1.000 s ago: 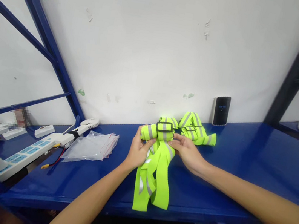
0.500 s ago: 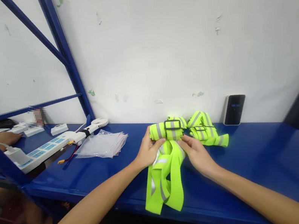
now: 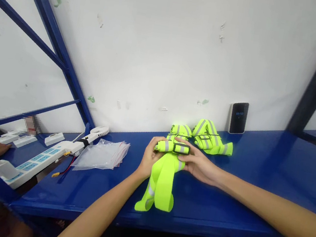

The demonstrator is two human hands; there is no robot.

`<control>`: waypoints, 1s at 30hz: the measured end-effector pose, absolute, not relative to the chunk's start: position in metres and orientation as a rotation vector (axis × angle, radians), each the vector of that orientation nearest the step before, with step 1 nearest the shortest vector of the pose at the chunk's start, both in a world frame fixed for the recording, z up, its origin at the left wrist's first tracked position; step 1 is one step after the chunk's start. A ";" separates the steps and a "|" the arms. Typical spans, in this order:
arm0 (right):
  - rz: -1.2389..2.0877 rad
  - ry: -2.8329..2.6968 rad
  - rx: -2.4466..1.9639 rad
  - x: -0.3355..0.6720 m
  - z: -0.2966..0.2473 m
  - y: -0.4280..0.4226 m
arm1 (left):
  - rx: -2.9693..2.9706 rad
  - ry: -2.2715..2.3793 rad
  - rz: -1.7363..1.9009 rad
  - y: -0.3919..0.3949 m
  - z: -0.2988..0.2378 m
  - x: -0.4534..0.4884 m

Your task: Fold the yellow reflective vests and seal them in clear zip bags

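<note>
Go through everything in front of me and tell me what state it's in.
Held strap: partly rolled, tail loose
Left hand: holding held strap
Right hand: holding held strap
Left rear strap: bundled, partly hidden
Right rear strap: bundled
Plastic bags: lying flat
Black-screened device: upright, screen lit
Power strip: adapter plugged in
Fan: running or not, unclear
</note>
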State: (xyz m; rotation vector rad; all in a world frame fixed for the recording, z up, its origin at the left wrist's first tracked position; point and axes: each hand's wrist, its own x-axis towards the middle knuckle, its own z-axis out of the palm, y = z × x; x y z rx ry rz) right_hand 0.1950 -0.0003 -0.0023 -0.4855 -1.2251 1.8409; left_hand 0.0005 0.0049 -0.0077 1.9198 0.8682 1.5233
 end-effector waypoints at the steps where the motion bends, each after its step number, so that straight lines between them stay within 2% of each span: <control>1: 1.895 -1.220 -0.447 0.197 0.002 -0.002 | 1.932 0.866 1.518 0.005 -0.006 -0.001; 5: 1.977 -1.213 -0.429 0.204 0.011 -0.002 | 1.977 0.850 1.521 0.005 -0.003 -0.005; 11: 1.856 -1.210 -0.563 0.201 0.009 0.004 | 1.819 0.767 1.307 0.002 -0.001 -0.007; 18: 1.646 -1.242 -0.573 0.203 0.017 -0.001 | 1.390 0.549 1.284 -0.003 0.006 -0.004; 30: 1.419 -1.362 -0.575 0.203 0.019 -0.001 | 1.256 0.694 1.110 -0.001 -0.001 0.007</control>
